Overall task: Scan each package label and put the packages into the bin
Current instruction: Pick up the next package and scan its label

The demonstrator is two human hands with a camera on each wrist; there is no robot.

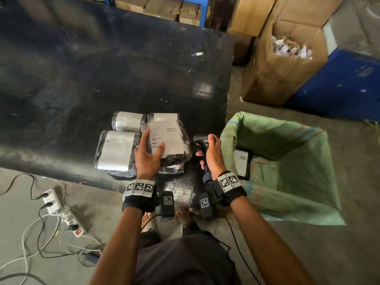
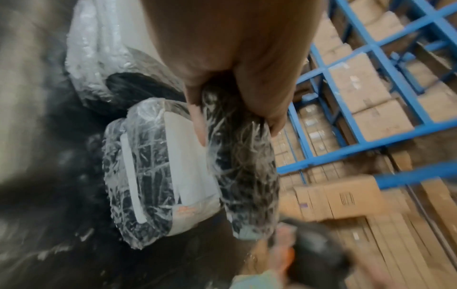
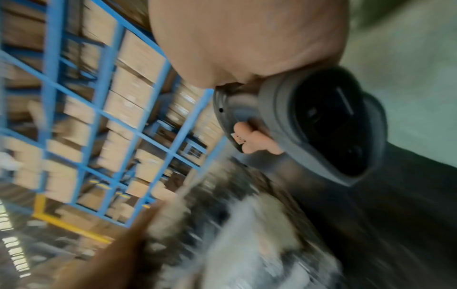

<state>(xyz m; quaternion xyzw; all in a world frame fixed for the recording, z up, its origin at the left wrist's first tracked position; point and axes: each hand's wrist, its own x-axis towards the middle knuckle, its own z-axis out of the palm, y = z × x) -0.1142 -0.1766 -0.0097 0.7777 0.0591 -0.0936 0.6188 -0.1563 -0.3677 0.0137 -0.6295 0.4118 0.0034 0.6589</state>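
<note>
Several plastic-wrapped dark packages with white labels lie on the black table. My left hand grips the top package, its thumb on the label and fingers at the left edge; the left wrist view shows the same package pinched at its end. A second package lies to the left. My right hand holds a dark barcode scanner by the handle, just right of the held package; the scanner head shows in the right wrist view. The green-lined bin stands right of the table with one labelled package inside.
An open cardboard box with paper scraps and a blue container stand behind the bin. Power strips and cables lie on the floor at the left. Blue racks hold cardboard boxes beyond the table.
</note>
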